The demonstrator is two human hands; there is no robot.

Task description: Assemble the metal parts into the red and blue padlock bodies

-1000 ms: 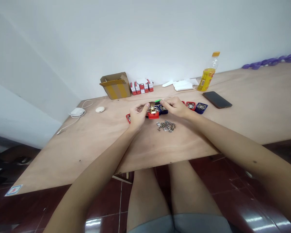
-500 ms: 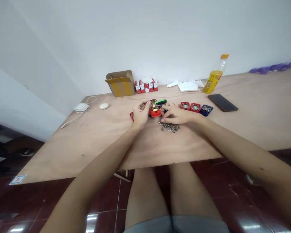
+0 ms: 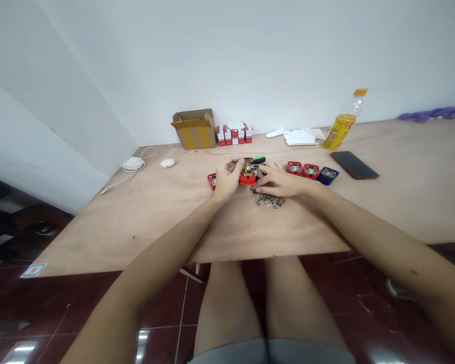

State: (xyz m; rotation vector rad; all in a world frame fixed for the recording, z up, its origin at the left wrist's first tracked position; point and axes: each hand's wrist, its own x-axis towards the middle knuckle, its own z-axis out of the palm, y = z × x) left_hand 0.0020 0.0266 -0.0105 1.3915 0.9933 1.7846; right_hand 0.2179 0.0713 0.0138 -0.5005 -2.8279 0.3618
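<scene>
My left hand [image 3: 228, 178] grips a small red plastic casing [image 3: 247, 180] from its left side. A brass-coloured metal piece [image 3: 247, 166] stands up from the casing. Close by on the right, the fingers of my right hand [image 3: 275, 181] are pinched together; what is between them is too small to make out. Just below them lies a pile of small metal parts [image 3: 273, 200]. A green-and-black handle [image 3: 258, 160], like a screwdriver's, shows behind the hands. Another red casing [image 3: 212, 181] with metal inside lies left of my left hand, partly covered.
Two red casings, one on the left [image 3: 294, 168] and one beside it [image 3: 311, 171], and a blue casing [image 3: 328, 175] lie to the right. Beyond are a phone [image 3: 354, 165], a bottle [image 3: 340, 129], papers [image 3: 301, 137], small boxes [image 3: 235, 136], a carton [image 3: 195, 135] and a white cable [image 3: 132, 163].
The brass-coloured piece and red casing have turned to face me more squarely. My right fingers stay pinched near the metal parts. The whole view has shifted slightly.
</scene>
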